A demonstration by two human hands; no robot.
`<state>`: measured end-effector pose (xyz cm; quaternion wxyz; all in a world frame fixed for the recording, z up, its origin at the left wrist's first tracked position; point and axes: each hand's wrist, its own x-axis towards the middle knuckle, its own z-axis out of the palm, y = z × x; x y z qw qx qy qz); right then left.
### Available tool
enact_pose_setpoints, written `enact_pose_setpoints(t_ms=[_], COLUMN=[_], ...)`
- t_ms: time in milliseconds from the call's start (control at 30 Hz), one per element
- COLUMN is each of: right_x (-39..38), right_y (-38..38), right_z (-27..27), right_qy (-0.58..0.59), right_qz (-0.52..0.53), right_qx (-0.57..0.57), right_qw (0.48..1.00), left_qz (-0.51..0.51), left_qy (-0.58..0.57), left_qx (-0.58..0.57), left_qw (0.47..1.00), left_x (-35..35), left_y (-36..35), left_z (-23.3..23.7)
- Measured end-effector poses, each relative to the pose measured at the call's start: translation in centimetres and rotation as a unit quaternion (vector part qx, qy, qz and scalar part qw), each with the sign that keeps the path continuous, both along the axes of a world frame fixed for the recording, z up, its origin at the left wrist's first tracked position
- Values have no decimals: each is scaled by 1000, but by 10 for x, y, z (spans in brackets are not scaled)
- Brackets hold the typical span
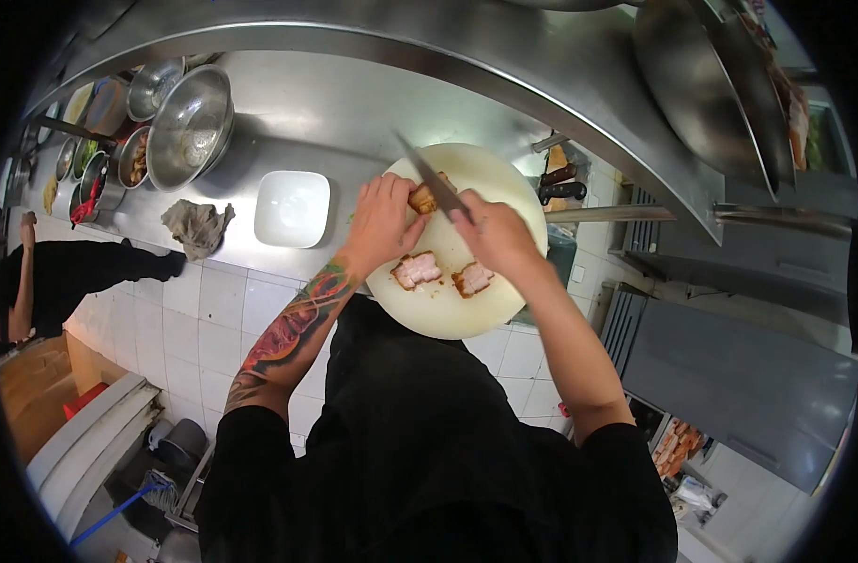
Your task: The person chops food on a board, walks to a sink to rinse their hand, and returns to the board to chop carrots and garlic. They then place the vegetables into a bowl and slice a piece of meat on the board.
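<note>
On a round white cutting board, my left hand grips a browned piece of roast pork between fingers and thumb. My right hand is closed round the handle of a kitchen knife, whose blade points up and left across that piece. Nearer to me lie two cut pieces, one pork piece on the left and another pork piece on the right, pale inside with brown edges. Small crumbs are scattered around them. The knife's handle is mostly hidden in my hand.
Left of the board stand a square white bowl, a crumpled grey cloth and a large metal bowl. Further left are several small food containers and a person in black. A steel shelf overhangs the counter; knife handles stand right.
</note>
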<state>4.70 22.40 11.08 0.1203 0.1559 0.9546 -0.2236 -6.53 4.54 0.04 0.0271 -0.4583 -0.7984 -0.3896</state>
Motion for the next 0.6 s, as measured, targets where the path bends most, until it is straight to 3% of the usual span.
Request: enact_pose_setpoints(t_ms=[100,200,300,433,500,533,600], right_x=[19,17,18,18,8,2,-11], right_y=[40,76,107,111,99,85,47], right_z=[6,-19,-58,-71,-72,-64,-44], right_qy=[99,134,119,180,299,300,205], right_qz=[-10,23,66,70,100,100,108], right_qx=[26,107,89,139,213,213,-75], right_qw=[995,985,987,971,925,924,970], left_qz=[9,1,13,14,11,21,32], left_qy=[10,-10,-51,-37,-33,-39,-43], left_qx=[8,-7,-2,-20,-30,-30,-30], left_qw=[1000,1000,999,999,999,999,998], left_x=[4,4,8,10,11,12,13], left_y=[-3,0,-8,-12,-9,-4,4], left_z=[2,3,3,12,13,12,7])
